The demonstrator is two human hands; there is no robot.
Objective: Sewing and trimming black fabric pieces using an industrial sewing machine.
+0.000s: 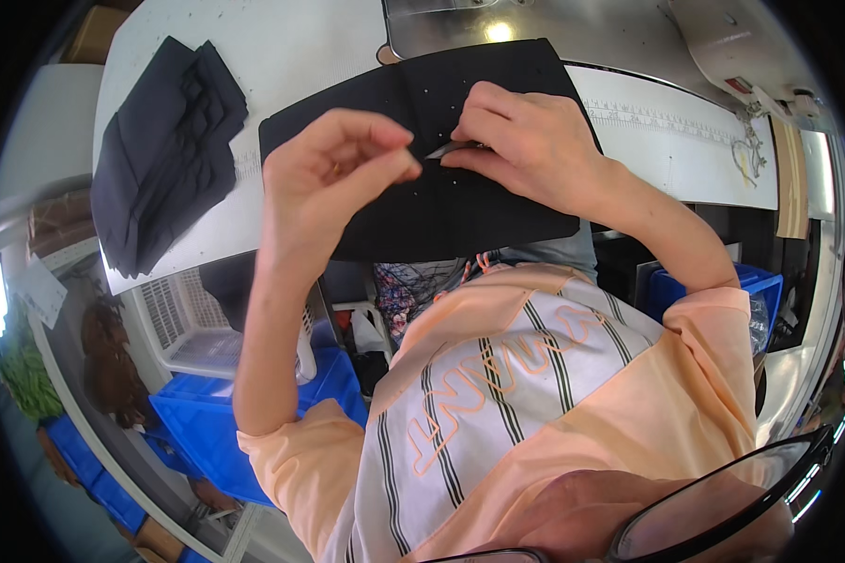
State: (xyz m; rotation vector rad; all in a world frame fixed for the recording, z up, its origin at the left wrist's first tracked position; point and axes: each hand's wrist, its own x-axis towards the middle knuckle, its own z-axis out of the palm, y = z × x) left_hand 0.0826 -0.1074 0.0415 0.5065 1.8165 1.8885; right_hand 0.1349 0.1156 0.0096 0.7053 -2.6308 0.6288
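A black fabric panel (376, 225) with small pale dots lies over the table's near edge in front of me. Above its middle, my right hand (526, 141) is closed around a small, pointed silvery metal tool (438, 151). Most of that tool is hidden by the fingers, so its exact kind cannot be told. My left hand (333, 169) is raised over the panel's left part, thumb and forefinger curled together in a pinch close to the tool's tip. What sits between those fingertips, if anything, is too small to make out.
A pile of folded black fabric pieces (164, 155) rests on the white table (282, 47) at left. A sewing machine (723, 42) stands at the far right, near a printed ruler strip (667, 117). Below are a white basket (192, 314) and blue bins (225, 432).
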